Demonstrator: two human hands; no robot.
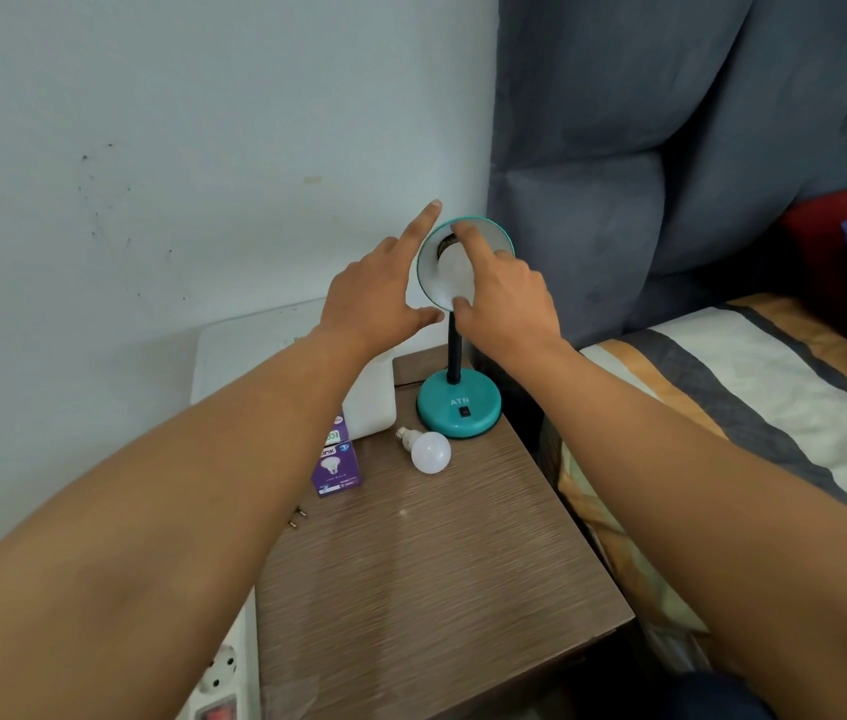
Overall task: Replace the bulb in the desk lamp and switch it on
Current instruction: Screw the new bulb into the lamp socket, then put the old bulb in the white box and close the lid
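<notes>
A teal desk lamp stands at the back of the wooden bedside table [437,563], its round base [458,405] bearing a black switch [463,410]. The shade [432,262] faces me, with a white bulb [455,272] seated in its socket. My right hand [504,298] grips that bulb with finger and thumb. Fingers spread, my left hand [374,288] rests against the shade's left rim. A second white bulb [426,449] lies loose on the table in front of the base, beside a purple bulb box [338,462].
A white box [374,402] sits left of the lamp against the wall. A power strip [219,678] lies on the floor at the lower left. The bed [722,407] with striped bedding and a grey padded headboard [671,148] borders the table on the right.
</notes>
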